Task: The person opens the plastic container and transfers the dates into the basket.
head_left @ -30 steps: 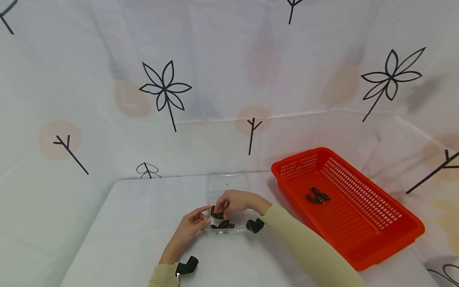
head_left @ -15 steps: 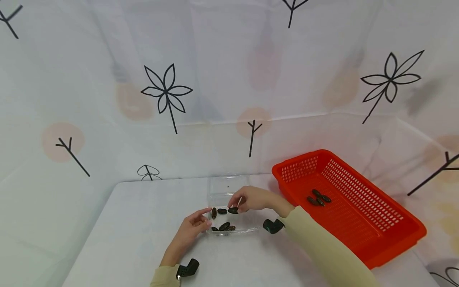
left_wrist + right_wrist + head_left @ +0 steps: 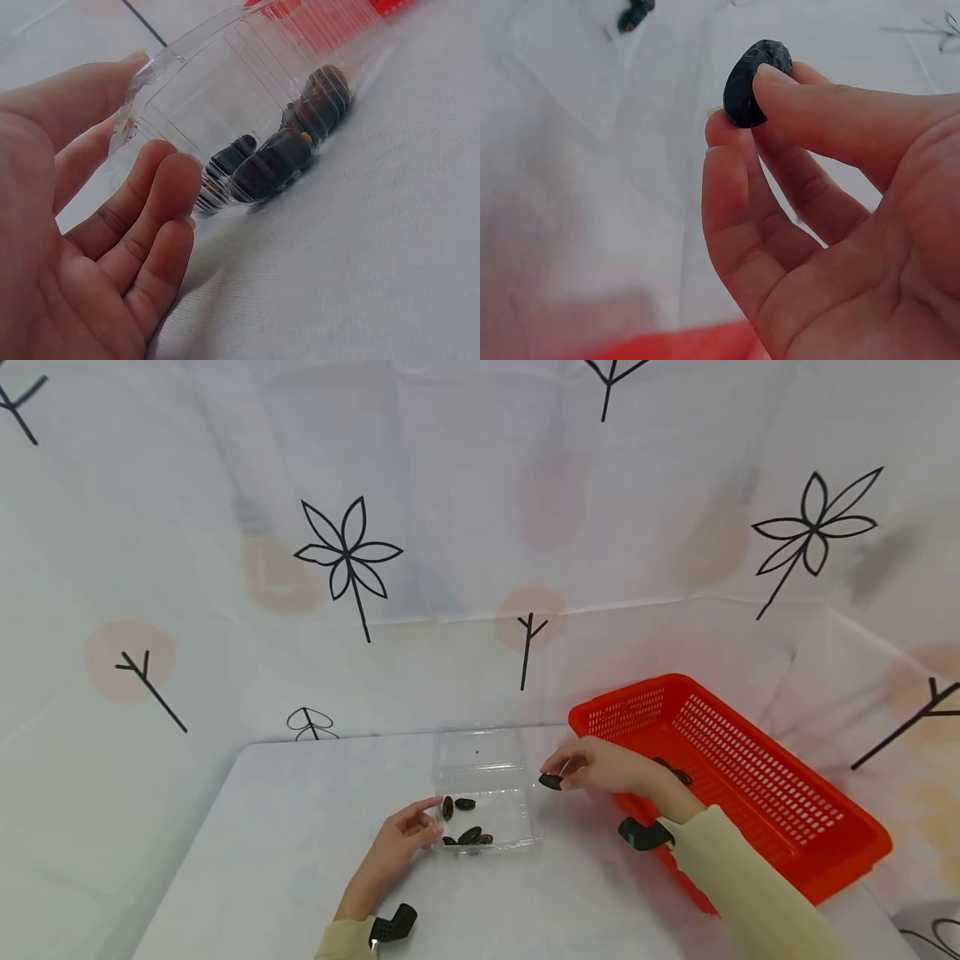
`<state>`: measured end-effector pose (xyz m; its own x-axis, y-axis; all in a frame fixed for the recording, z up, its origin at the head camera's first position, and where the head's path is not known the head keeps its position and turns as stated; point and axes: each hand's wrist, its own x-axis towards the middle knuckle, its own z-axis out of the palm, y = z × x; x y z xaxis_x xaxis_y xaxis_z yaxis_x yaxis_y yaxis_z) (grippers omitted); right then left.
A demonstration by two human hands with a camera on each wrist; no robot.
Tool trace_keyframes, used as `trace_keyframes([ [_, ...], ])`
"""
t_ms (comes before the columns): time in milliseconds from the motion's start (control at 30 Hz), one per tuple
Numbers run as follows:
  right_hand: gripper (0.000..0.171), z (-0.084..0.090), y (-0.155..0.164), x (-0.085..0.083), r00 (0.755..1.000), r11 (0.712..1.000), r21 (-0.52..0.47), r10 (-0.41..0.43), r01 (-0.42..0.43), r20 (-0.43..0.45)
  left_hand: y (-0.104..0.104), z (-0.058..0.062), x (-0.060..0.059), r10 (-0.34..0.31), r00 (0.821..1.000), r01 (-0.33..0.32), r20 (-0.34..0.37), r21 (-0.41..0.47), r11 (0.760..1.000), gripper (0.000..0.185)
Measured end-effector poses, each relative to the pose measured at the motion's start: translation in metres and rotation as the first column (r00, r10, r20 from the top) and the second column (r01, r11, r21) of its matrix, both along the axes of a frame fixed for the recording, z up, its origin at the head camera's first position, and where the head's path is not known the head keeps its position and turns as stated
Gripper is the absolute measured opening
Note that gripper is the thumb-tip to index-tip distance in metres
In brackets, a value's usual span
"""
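R hand (image 3: 603,764) pinches a dark oval piece (image 3: 551,782) mid-air betw. clear box (image 3: 501,817) and red basket (image 3: 742,802). L hand (image 3: 401,839), digits loosely extended, is at box's left edge, prob. touching. Looks like mid-transfer; next move needs a firm pinch till set-down.

From my feed I see the left hand (image 3: 90,255), its fingers (image 3: 177,187) against one end of a clear plastic container (image 3: 206,86). Dark, glossy pieces (image 3: 274,166) show through its wall; white cloth covers the surface (image 3: 352,247), with something red (image 3: 391,6) beyond.
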<state>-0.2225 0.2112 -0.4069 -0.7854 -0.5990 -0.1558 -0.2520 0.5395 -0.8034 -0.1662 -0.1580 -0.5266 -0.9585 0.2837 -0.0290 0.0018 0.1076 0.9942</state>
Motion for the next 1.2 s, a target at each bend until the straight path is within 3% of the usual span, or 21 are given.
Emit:
trace_keyframes([
  [200,0.032,0.008,0.046,0.011,0.993,0.991,-0.061,-0.119,0.119,0.01,-0.001,-0.001,0.0,0.003,1.0,-0.003,-0.006,0.001,1.0,0.05],
  [400,0.034,0.002,0.089,0.017,0.981,0.978,-0.071,-0.193,0.194,0.025,-0.002,-0.006,-0.002,-0.001,1.0,0.001,-0.015,0.005,1.0,0.05],
  [633,0.038,-0.013,0.133,0.021,0.975,0.97,-0.105,-0.215,0.22,0.062,-0.002,-0.006,-0.002,0.007,1.0,-0.007,-0.023,-0.006,1.0,0.049],
  [833,0.041,-0.026,0.163,0.02,0.968,0.969,-0.069,-0.233,0.239,0.091,0.0,-0.007,-0.002,0.009,1.0,-0.009,-0.022,0.009,1.0,0.048],
  [1200,0.044,-0.034,0.186,0.018,0.947,0.952,-0.048,-0.293,0.301,0.129,0.0,-0.007,-0.002,0.016,1.0,-0.016,-0.007,0.001,1.0,0.049],
])
